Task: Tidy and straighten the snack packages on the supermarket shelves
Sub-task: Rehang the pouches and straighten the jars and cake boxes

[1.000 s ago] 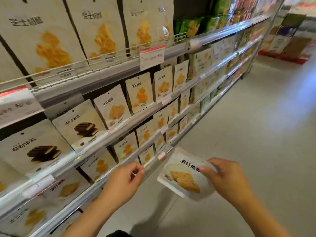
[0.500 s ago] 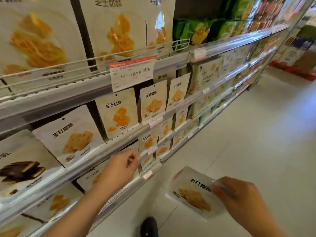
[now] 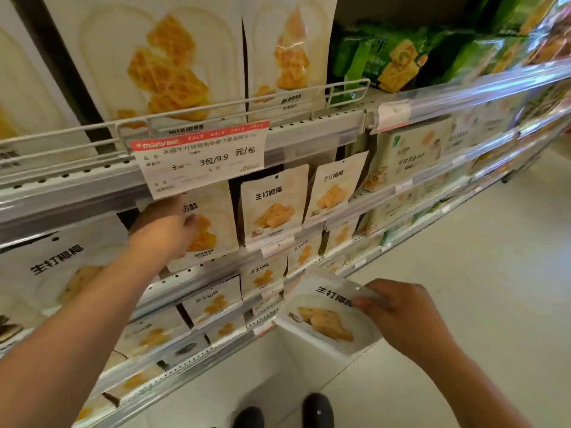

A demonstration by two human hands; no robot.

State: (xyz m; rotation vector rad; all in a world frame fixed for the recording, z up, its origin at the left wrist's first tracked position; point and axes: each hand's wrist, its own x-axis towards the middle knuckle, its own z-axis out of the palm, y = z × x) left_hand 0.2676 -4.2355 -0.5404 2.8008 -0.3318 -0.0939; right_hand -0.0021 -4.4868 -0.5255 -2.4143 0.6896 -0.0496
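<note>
My right hand (image 3: 398, 316) holds a white snack pouch (image 3: 327, 316) with a cracker picture, out in the aisle below the shelves. My left hand (image 3: 163, 227) reaches into the second shelf and lies on the upper left of a white cheese-cracker pouch (image 3: 207, 230) standing there; the fingers rest against it and I cannot tell whether they grip it. Right of it stand two matching pouches (image 3: 273, 205), the second pouch (image 3: 333, 186) leaning a little. A sale price tag (image 3: 200, 156) hangs on the shelf rail just above my left hand.
Large waffle-print bags (image 3: 167, 63) fill the top shelf behind a wire rail (image 3: 247, 103). Green packages (image 3: 389, 57) sit to their right. Lower shelves (image 3: 216, 304) carry several small pouches. The pale aisle floor (image 3: 479, 273) stretches right; my shoes (image 3: 318, 410) show at the bottom.
My left hand rose from the lower shelf rail to the cheese-cracker pouch on the second shelf. My view shifted up and closer to the shelves. The right hand kept its pouch.
</note>
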